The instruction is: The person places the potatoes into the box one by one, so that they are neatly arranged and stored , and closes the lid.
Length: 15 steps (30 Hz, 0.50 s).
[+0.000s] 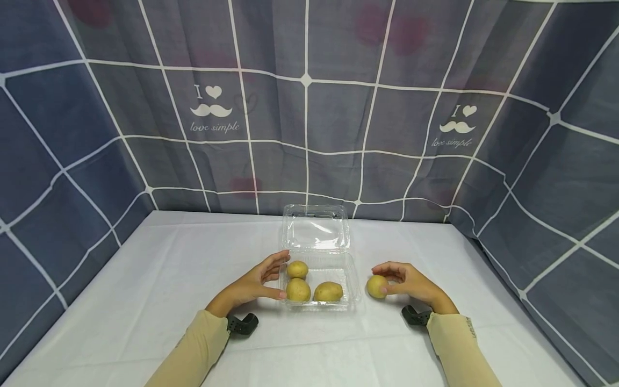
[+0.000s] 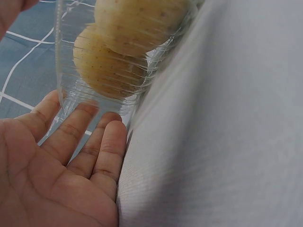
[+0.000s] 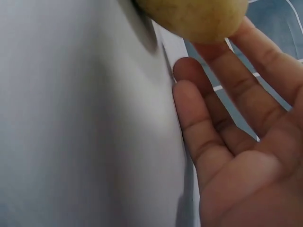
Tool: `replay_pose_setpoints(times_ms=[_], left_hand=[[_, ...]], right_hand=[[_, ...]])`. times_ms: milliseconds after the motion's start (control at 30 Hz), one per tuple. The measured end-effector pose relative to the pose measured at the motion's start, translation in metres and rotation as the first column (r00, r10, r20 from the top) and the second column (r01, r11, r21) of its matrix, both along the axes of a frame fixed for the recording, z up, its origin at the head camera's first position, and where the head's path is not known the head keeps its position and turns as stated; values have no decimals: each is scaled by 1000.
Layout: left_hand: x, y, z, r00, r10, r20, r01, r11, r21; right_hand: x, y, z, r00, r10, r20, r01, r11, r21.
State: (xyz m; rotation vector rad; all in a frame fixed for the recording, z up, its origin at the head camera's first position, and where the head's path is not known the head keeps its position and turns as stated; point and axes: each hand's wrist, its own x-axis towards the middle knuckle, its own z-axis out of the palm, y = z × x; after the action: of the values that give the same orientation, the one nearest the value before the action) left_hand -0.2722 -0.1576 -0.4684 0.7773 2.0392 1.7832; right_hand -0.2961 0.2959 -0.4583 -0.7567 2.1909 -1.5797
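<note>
While the left hand spans the left edge of the clear box, thumb by the near corner and loosely extended fingers along the side, the right hand pinches a potato between thumb and fingers, just beside the right rim. A narrow strip of white table separates that potato from the box; wider stretches run outward beyond both hands and toward the person. The lid lies back from the far rim, near the table's far edge, where the curtain hangs. Inside, one potato sits far left, another near left and a third near right, while the box's floor shows at far right

The left wrist view adds the ridged wall, with two potatoes behind it and fingertips at its lower end. The right wrist view shows the pinched potato's underside and the outer fingers close to the table, whereas only the head view shows that hand's thumb; whether the potato touches the table cannot be told
</note>
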Motion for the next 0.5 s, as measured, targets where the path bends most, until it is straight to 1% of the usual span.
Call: replay_pose_setpoints(times_ms=[167, 333, 500], left_hand=[[0, 1, 0, 1000, -3, 2, 3, 1000, 4], [0, 1, 0, 1000, -2, -2, 2, 1000, -4], [0, 1, 1, 1000, 4, -4, -4, 1000, -6]], right_hand=[[0, 4, -3, 1000, 28, 0, -28, 1000, 4], [1, 5, -3, 999, 42, -12, -42, 999, 11], [1, 3, -2, 998, 52, -45, -51, 998, 27]])
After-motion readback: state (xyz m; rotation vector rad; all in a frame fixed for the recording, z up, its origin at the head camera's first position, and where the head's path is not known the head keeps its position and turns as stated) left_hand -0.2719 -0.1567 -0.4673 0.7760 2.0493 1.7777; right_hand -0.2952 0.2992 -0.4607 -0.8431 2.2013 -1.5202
